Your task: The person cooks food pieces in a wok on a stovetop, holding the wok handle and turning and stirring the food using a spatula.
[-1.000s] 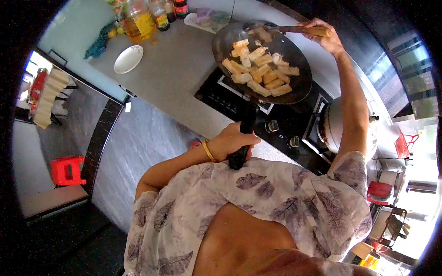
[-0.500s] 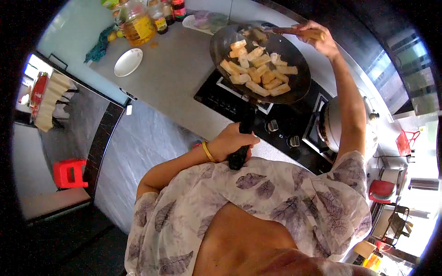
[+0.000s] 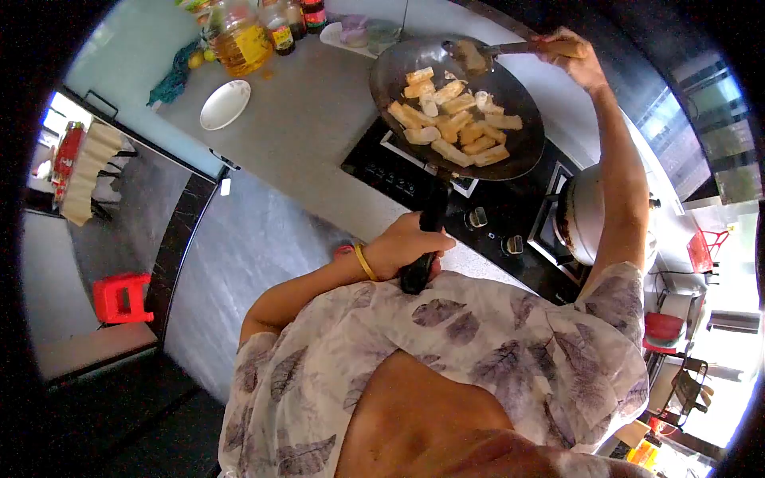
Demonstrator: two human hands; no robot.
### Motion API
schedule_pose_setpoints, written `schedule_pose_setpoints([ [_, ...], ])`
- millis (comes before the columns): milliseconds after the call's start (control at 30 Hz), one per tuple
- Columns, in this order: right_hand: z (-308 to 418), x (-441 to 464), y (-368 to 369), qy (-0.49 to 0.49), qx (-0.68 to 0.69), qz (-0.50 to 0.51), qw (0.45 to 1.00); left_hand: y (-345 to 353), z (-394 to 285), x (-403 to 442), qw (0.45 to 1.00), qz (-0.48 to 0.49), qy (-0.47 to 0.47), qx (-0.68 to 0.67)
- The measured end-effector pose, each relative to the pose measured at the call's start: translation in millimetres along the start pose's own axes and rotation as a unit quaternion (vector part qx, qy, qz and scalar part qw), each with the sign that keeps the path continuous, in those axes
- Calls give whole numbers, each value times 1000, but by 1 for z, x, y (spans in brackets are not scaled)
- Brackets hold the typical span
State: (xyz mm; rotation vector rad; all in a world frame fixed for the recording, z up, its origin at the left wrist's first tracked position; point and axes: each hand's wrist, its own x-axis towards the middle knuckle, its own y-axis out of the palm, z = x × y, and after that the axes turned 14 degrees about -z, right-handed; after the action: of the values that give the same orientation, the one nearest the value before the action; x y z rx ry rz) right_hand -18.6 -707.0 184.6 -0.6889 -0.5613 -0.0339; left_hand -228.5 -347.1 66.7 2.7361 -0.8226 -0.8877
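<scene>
My left hand (image 3: 402, 245) is wrapped round the black handle (image 3: 433, 219) of a dark wok (image 3: 522, 143), which stands tilted over the stove. Several pale, golden-brown oblong pieces (image 3: 458, 127) lie in the wok; I cannot tell what food they are. With my right hand (image 3: 583, 65) I grip the wooden handle of a spatula (image 3: 514, 48). Its blade lies against the far inner side of the wok, apart from most of the pieces.
A covered pot (image 3: 586, 219) stands on the right burner of the black stove (image 3: 494, 215). On the grey counter (image 3: 299, 111) are a white plate (image 3: 225, 104), an oil jug (image 3: 243, 44) and several sauce bottles (image 3: 280, 36). A red stool (image 3: 123, 297) is on the floor at left.
My right hand and the spatula have shifted slightly right and up, and the blade shows more plainly at the wok's far side. The left hand keeps its hold.
</scene>
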Motion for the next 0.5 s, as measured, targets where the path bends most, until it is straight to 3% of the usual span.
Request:
schedule_pose_setpoints([
  [300,1,1,14,18,78,12,997,1,2,1,1000,-1,-8,-15],
  [400,14,-11,22,43,26,-8,999,3,5,4,1000,-12,-1,-27],
  [500,8,-12,15,1,7,-23,1000,4,0,1,1000,-13,9,-7],
])
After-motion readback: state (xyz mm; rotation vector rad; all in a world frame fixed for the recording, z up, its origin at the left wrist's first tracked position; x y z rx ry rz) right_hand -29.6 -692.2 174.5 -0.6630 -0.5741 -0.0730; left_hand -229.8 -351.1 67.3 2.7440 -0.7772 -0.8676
